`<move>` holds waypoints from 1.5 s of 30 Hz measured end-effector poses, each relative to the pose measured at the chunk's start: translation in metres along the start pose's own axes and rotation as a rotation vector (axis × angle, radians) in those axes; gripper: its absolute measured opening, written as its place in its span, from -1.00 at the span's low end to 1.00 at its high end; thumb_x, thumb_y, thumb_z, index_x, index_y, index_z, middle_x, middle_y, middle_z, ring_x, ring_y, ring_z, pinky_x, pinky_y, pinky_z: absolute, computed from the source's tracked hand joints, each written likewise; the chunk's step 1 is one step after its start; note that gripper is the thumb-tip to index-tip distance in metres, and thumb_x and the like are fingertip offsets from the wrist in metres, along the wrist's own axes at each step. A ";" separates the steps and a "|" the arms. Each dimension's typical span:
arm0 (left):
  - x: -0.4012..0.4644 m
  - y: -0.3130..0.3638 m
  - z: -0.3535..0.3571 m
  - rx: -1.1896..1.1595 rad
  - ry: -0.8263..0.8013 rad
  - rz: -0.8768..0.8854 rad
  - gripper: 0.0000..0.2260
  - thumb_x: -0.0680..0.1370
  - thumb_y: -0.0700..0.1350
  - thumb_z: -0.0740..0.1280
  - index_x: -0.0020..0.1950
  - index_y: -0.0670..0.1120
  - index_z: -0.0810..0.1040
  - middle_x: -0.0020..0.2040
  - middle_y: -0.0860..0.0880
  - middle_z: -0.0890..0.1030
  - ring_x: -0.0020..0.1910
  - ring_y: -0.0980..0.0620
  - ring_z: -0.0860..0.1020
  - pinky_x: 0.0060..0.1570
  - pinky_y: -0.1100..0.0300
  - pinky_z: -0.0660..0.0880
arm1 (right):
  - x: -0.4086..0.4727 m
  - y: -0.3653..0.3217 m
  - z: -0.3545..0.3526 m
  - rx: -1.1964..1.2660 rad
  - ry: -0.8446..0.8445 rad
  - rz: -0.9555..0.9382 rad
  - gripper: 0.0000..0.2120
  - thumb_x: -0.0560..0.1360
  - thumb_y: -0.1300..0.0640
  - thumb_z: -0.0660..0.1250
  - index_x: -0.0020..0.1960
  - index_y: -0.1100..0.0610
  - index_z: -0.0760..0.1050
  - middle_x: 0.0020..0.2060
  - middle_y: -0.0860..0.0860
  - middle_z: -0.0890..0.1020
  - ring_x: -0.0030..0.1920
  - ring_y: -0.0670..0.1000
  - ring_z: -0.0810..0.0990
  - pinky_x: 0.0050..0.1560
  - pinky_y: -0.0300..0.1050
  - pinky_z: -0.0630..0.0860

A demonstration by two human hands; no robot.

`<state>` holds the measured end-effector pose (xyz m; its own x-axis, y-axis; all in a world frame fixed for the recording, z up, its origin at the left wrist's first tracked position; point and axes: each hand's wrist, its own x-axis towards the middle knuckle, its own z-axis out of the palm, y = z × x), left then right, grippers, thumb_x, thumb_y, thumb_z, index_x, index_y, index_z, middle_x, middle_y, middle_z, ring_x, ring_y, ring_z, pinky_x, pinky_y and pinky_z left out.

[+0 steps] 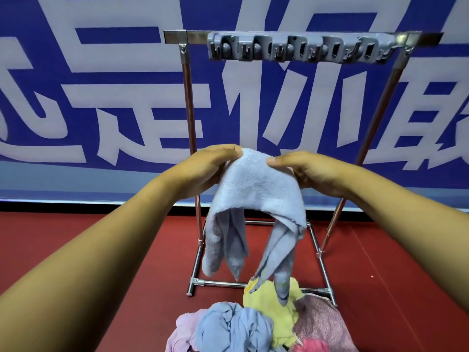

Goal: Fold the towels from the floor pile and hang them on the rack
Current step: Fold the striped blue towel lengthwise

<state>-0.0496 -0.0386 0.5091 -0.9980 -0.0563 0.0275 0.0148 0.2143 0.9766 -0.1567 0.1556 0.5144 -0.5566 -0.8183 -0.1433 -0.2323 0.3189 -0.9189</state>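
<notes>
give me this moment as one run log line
left hand grips light blue towel | right hand grips it too | towel draped mid-air | rack bare | floor pile remains

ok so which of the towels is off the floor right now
The light blue towel, held up between the left hand and right hand; the others lie piled below.

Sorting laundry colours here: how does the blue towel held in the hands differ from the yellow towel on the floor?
The held blue towel hangs in the air, pinched by the left hand and right hand; the yellow towel lies untouched in the floor pile. The blue one drapes with corners hanging down; the yellow one is crumpled. Both look like soft terry cloth.
</notes>
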 end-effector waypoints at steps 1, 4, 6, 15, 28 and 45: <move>0.001 0.000 -0.002 0.027 0.007 0.014 -0.76 0.64 -0.12 0.14 0.08 -0.18 0.57 -0.06 -0.14 0.52 -0.06 -0.07 0.42 0.01 0.02 0.34 | 0.003 -0.001 0.001 0.031 0.020 -0.015 -0.74 0.48 -0.06 0.33 -0.30 0.04 0.59 -0.35 -0.01 0.57 -0.30 -0.07 0.51 -0.10 -0.14 0.44; 0.004 0.003 -0.010 0.051 0.075 0.034 -0.80 0.66 -0.12 0.14 -0.03 -0.12 0.53 -0.18 -0.08 0.52 -0.16 -0.03 0.42 -0.07 0.08 0.35 | 0.017 -0.005 0.003 0.166 0.097 -0.065 -0.67 0.57 0.08 0.24 -0.37 0.02 0.49 -0.53 -0.15 0.47 -0.48 -0.18 0.42 -0.23 -0.21 0.35; 0.008 0.002 -0.015 0.070 0.134 0.039 -0.80 0.66 -0.12 0.15 -0.10 -0.07 0.51 -0.26 -0.01 0.50 -0.23 0.03 0.41 -0.16 0.13 0.35 | 0.025 -0.008 0.005 0.180 0.131 -0.086 -0.78 0.57 0.07 0.24 -0.23 0.06 0.51 -0.46 -0.15 0.54 -0.40 -0.16 0.49 -0.17 -0.21 0.40; 0.028 -0.003 -0.052 0.196 0.211 -0.037 -0.78 0.52 0.05 0.22 -0.09 -0.06 0.55 -0.20 -0.01 0.48 -0.16 0.02 0.40 -0.05 0.06 0.32 | 0.070 -0.027 0.002 0.233 0.238 -0.126 -0.74 0.61 0.07 0.19 0.06 0.21 0.59 -0.12 0.07 0.67 -0.11 0.02 0.60 -0.06 -0.15 0.52; 0.074 0.009 -0.107 0.132 0.339 -0.023 -0.74 0.64 -0.09 0.17 0.21 -0.16 0.54 -0.03 -0.03 0.59 -0.03 0.01 0.50 0.08 0.07 0.40 | 0.129 -0.061 -0.021 0.180 0.149 -0.077 -0.72 0.60 0.09 0.22 0.20 0.20 0.56 0.05 0.13 0.67 -0.03 0.05 0.64 -0.01 -0.09 0.57; 0.153 0.069 -0.155 -0.154 0.618 0.069 -0.81 0.59 -0.10 0.22 0.05 -0.13 0.59 -0.16 -0.06 0.65 -0.19 0.00 0.62 -0.18 0.18 0.53 | 0.198 -0.139 -0.045 0.400 0.337 -0.206 -0.78 0.46 0.27 0.14 -0.28 0.03 0.42 -0.38 -0.06 0.44 -0.37 -0.04 0.38 -0.25 -0.17 0.35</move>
<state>-0.1915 -0.1835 0.6139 -0.7757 -0.6093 0.1644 0.1322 0.0977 0.9864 -0.2700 -0.0289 0.6298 -0.7713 -0.6252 0.1191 -0.0795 -0.0910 -0.9927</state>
